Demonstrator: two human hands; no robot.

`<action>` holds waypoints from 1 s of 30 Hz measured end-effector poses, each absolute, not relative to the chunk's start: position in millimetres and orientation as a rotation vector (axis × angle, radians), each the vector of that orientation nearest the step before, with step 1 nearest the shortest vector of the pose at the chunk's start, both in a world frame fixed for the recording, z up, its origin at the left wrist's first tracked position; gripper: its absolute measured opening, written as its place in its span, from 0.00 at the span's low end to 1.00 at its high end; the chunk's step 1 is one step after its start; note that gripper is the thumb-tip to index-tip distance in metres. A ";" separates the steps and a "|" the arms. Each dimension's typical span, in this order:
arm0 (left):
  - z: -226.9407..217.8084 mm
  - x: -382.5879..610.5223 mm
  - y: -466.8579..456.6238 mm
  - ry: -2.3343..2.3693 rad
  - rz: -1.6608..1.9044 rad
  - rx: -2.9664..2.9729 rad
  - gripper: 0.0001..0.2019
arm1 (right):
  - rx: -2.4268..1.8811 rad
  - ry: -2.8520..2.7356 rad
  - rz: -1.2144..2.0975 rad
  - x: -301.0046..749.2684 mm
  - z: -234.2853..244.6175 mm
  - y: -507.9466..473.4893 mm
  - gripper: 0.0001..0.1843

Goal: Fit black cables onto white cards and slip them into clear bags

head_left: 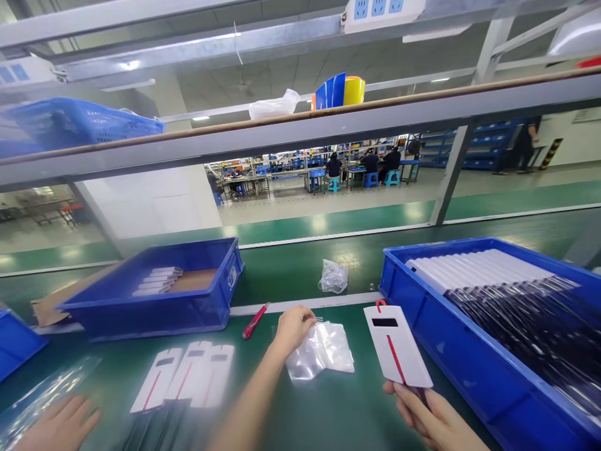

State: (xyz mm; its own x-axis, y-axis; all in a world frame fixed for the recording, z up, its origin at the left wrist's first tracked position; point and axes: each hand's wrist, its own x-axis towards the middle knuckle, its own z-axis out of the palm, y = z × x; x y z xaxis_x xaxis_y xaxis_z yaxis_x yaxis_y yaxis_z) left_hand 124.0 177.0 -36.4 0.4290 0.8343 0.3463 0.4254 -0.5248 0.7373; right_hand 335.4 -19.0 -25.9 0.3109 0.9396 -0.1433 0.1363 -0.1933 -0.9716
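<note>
My right hand is closed on a flat white device, gripping its dark lower end. The device has a dark window, a red stripe and a small red loop on top. My left hand pinches the upper edge of a clear plastic bag in a small pile on the green bench. Beside that hand lies a red utility knife. Several similar white devices with dark stems lie to the left, somewhat blurred.
At right, a blue bin holds rows of white devices with dark stems. Another blue bin at left contains a few white pieces. Crumpled plastic lies behind the bags. Another person's hand rests on clear plastic at lower left. A shelf beam crosses above.
</note>
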 end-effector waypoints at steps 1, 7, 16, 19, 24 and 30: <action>-32.5 122.9 175.6 1.044 0.984 2.113 0.08 | -1.592 -1.021 1.012 334.5 -26.3 -15.6 0.25; -0.3 105.9 155.7 0.972 1.029 1.937 0.08 | -1.561 -1.113 0.986 327.6 -15.0 12.9 0.27; 23.4 69.6 69.8 0.942 0.936 1.517 0.12 | -1.327 -1.263 1.102 279.9 22.2 25.5 0.28; 23.2 61.7 54.2 0.972 0.923 1.430 0.15 | -1.356 -1.353 1.167 260.0 26.7 16.4 0.22; 15.3 46.0 43.0 0.899 0.980 1.257 0.21 | -1.355 -1.422 1.096 242.4 21.8 8.7 0.23; 9.5 38.6 35.4 0.883 1.019 1.254 0.21 | -1.357 -1.399 1.132 235.1 24.0 5.2 0.23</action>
State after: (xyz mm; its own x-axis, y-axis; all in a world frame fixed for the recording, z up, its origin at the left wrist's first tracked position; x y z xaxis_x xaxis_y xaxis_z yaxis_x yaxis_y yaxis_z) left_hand 38.6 35.4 9.5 0.3205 0.9471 0.0149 -0.1194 0.0248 0.9925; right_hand 235.1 5.2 24.0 -0.0400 0.9991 -0.0123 0.2203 -0.0032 -0.9754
